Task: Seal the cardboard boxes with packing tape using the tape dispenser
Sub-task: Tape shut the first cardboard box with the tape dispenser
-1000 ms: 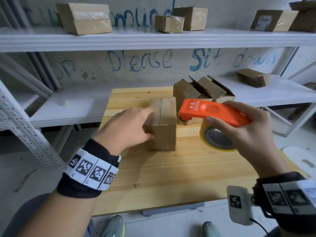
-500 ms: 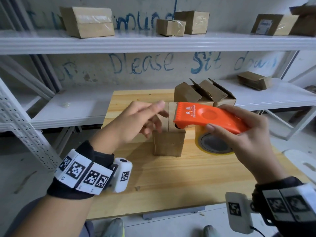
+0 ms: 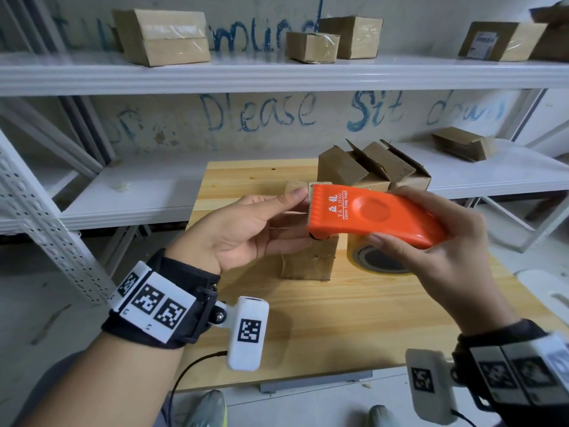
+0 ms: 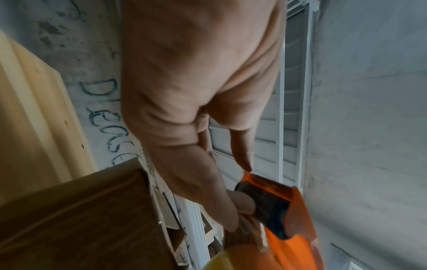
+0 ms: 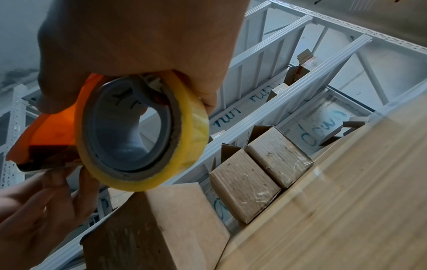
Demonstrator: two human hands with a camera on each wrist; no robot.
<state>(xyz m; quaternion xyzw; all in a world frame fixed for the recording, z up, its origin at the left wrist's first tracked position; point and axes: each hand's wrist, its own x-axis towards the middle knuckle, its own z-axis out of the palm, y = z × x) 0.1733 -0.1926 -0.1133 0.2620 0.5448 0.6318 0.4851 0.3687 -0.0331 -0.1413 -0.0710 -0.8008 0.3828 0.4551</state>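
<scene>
Head view above, wrist views close

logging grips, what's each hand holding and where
Right hand grips the orange plastic tape dispenser around its rear body; left hand pinches at its serrated front end.

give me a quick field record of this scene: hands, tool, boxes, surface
left hand: fingers pinching at the dispenser's cutter end
right hand: grips the orange tape dispenser
tape roll: yellow, mounted in dispenser
closed box: on wooden table, under the dispenser
open boxes: behind it, flaps up
</scene>
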